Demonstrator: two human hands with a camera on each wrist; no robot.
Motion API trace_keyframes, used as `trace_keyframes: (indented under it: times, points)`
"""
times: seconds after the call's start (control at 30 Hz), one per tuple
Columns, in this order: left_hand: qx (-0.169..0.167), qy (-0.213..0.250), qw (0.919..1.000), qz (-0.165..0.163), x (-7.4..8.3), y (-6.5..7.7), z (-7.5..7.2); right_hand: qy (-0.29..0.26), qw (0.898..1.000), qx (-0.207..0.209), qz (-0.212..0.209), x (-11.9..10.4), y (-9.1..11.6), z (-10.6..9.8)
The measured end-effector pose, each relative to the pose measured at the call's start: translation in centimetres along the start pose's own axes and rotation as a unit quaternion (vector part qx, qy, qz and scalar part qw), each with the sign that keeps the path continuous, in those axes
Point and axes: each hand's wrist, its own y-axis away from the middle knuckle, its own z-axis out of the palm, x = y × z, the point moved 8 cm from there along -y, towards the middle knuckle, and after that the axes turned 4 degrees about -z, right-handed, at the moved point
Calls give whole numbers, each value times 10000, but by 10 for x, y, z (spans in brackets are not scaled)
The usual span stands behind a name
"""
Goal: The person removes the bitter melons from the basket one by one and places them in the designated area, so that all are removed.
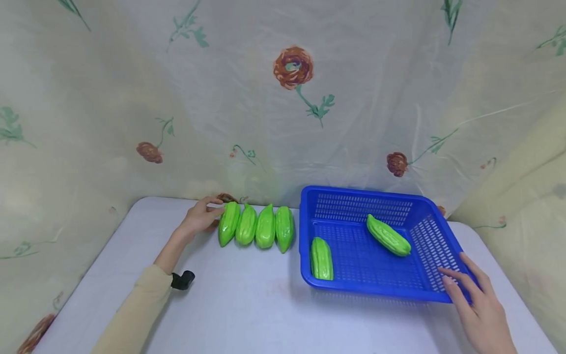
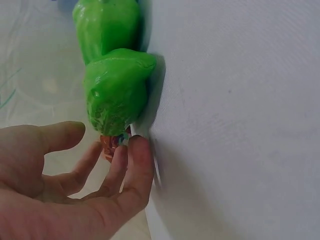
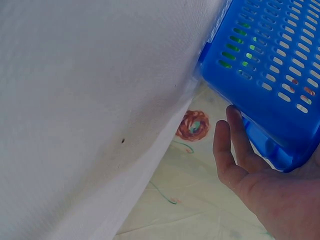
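Note:
Several green bitter melons stand side by side in a row at the table's back edge. My left hand (image 1: 201,219) is at the left side of the leftmost bitter melon (image 1: 229,224). In the left wrist view its thumb and fingers are spread just below that melon (image 2: 117,92), not closed round it. A blue plastic basket (image 1: 367,269) sits to the right, with one bitter melon (image 1: 322,259) at its left wall and another bitter melon (image 1: 388,236) towards the back right. My right hand (image 1: 482,305) holds the basket's front right rim, some fingers inside and others outside.
The white tabletop (image 1: 247,305) stretches in front of the row and the basket. A flower-printed curtain (image 1: 221,98) hangs behind the table and along both sides. A black strap with a small camera (image 1: 183,280) is on the left wrist.

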Motion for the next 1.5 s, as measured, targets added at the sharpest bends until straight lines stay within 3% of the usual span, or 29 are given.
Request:
trace_keyframes:
  times: [0.17, 0.37, 0.5, 0.77, 1.07, 1.2, 1.37, 1.5]
  points:
    - [43, -80, 9999, -50, -1, 1, -1, 8, 9999, -113, 109, 1, 0, 1]
    - [584, 7, 9981, 183, 9, 3, -10, -20, 9997, -188, 178, 3, -1, 0]
    - [935, -263, 9930, 675, 30, 10, -13, -72, 9999, -75, 109, 2, -2, -5]
    - [758, -239, 9865, 1433, 79, 34, 5, -45, 9999, -82, 57, 1, -2, -3]
    - [406, -809, 9637, 2513, 146, 77, 44, -50, 10000, -38, 73, -1, -2, -2]
    - [158, -1133, 9488, 2944, 164, 93, 70, -45, 10000, -28, 49, 0, -2, 0]
    - [-437, -1311, 9300, 3406, 180, 108, 104, -37, 10000, -16, -10, 0, 0, 0]
    - [-1080, -1702, 9129, 3548, 191, 111, 128, -24, 10000, -37, -8, -1, 0, 0]
